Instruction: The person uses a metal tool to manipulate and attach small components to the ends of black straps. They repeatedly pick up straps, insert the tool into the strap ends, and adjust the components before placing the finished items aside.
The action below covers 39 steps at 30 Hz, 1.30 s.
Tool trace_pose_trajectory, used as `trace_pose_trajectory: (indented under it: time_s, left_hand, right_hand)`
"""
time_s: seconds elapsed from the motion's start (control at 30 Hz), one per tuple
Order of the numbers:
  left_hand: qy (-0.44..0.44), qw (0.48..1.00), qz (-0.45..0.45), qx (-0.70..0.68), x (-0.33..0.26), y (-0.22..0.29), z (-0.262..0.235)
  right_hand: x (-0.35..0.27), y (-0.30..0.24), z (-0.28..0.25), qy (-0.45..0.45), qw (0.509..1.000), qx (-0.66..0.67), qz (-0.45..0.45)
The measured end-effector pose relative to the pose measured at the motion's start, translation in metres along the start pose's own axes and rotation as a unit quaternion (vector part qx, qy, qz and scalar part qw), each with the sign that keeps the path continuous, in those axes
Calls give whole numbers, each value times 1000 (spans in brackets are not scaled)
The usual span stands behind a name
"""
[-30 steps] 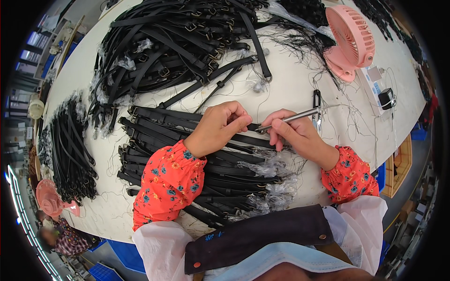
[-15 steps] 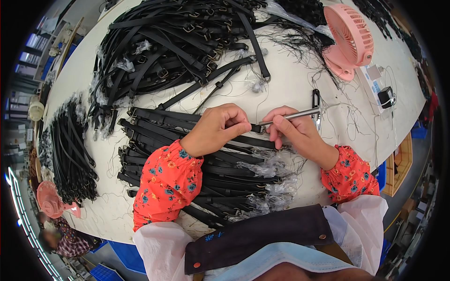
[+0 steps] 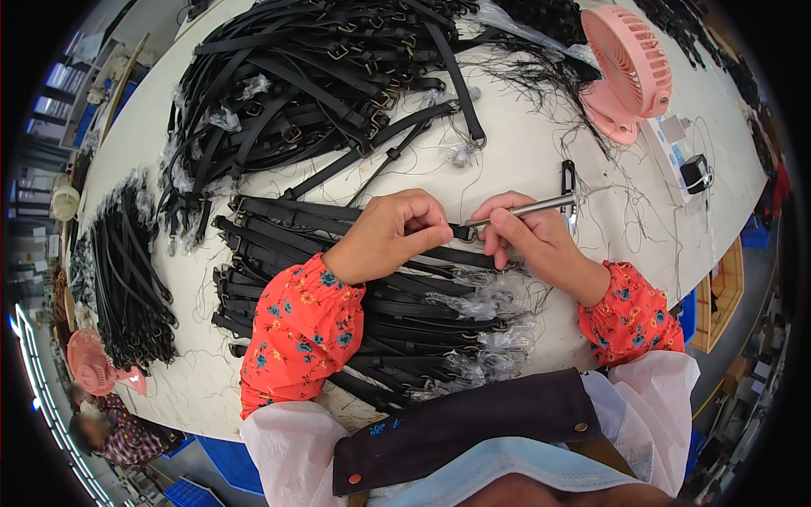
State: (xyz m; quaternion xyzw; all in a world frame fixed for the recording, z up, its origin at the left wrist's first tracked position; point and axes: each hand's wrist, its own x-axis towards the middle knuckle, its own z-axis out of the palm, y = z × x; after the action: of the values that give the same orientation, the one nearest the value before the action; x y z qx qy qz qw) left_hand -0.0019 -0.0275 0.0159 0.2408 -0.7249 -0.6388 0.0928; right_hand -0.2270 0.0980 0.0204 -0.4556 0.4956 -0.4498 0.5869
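Your left hand (image 3: 390,235), fingers curled closed, pinches a black strap (image 3: 461,231) over the far side of the strap row (image 3: 414,323); your right hand (image 3: 538,239) grips a slim metal tool (image 3: 541,205) (a pink fan (image 3: 632,69) stands beyond that row, rightward).

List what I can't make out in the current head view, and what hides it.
- Head view: what the left hand pinches; its own back and curled fingers hide it.
- Head view: whether the tip of the metal tool in the right hand touches the strap beneath; too small.
- Head view: middles of some lower straps; the left sleeve covers them.
- Head view: the large strap pile's far end; cut off by the top edge.
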Motion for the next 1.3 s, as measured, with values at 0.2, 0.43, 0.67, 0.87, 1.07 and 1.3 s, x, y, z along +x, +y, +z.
trace_pose_trajectory:
  time_s: [0.2, 0.43, 0.67, 0.87, 1.07, 1.3]
  left_hand:
    - [-87, 990, 39, 101, -7, 11, -9]
    - [134, 899, 178, 377, -4, 5, 14]
    - [119, 820, 269, 492, -5, 13, 18]
    - [120, 862, 222, 441, -6, 3, 24]
    - [85, 968, 109, 209, -5, 5, 20]
    - [82, 974, 97, 189, -4, 10, 20]
  right_hand:
    - [-1, 1, -1, 6, 1000, 23, -5]
    - [1, 5, -2, 44, 998, 27, -43]
    - [2, 7, -2, 53, 994, 6, -98]
    - [2, 7, -2, 49, 994, -1, -98]
    - [1, 8, -3, 49, 994, 15, -92]
    - [4, 8, -6, 81, 990, 39, -110]
